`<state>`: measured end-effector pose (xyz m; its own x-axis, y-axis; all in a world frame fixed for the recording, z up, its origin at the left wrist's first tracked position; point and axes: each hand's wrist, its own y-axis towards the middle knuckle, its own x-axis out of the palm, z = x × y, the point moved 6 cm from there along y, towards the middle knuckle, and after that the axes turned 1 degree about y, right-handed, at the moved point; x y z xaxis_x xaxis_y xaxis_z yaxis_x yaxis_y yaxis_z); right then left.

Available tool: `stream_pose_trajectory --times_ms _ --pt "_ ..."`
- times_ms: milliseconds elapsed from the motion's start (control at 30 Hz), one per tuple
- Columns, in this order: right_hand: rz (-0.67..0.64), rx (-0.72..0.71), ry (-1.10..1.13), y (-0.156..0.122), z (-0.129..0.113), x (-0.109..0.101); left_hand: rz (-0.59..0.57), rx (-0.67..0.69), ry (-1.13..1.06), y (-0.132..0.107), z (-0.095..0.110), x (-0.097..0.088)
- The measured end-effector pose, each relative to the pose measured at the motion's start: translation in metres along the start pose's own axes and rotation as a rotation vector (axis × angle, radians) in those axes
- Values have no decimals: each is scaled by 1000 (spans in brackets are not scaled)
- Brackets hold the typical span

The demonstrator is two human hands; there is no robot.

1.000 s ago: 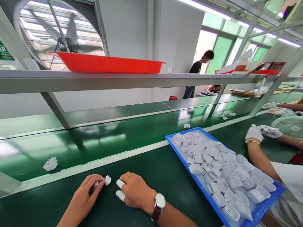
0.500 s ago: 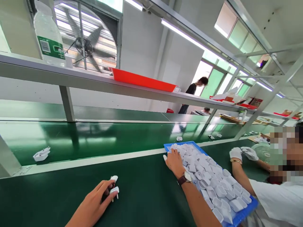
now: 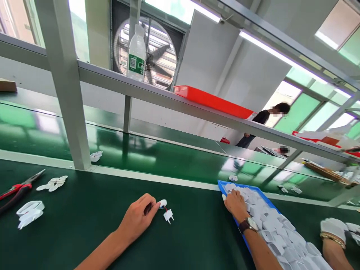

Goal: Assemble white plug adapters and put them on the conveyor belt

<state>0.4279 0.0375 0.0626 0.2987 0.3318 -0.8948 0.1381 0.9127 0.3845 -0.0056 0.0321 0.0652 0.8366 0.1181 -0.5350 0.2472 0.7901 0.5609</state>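
Observation:
My left hand [image 3: 139,215] is closed in a pinch on a small white plastic part [image 3: 162,203] above the dark green work surface. Red wire runs from that part to a white two-pin plug piece [image 3: 168,215] hanging beside my fingertips. On the right, my right hand [image 3: 236,204] reaches over the far left corner of a blue tray [image 3: 266,192], fingers apart. Its fingertips touch the pile of white plastic casings [image 3: 275,225] and are partly hidden; something white covers the thumb tip.
Red-handled pliers [image 3: 21,189], flat white pieces [image 3: 53,183] and a white plastic casing pair [image 3: 30,213] lie at far left. A grey post [image 3: 63,90] and shelf rail stand ahead, carrying a bottle [image 3: 137,56] and red tray [image 3: 213,103]. A co-worker's gloved hand [image 3: 333,228] is at right.
The view has turned left, bringing the pliers and the grey post into sight. The plug piece now dangles by its wire from my left hand instead of lying against the fingers. My right hand stays at the tray.

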Motion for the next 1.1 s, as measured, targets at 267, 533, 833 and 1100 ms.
stream_pose_trajectory --times_ms 267,533,833,1100 --pt "-50 -257 292 -11 -95 -44 -58 58 -5 -8 -12 14" --pt "-278 -641 1245 -50 -255 -98 -106 38 61 -7 -19 16" --pt "-48 -453 966 -59 -248 -38 -128 -203 345 -2 -58 6" --pt "14 -345 1224 -59 -248 -24 -139 208 412 -4 -22 17"
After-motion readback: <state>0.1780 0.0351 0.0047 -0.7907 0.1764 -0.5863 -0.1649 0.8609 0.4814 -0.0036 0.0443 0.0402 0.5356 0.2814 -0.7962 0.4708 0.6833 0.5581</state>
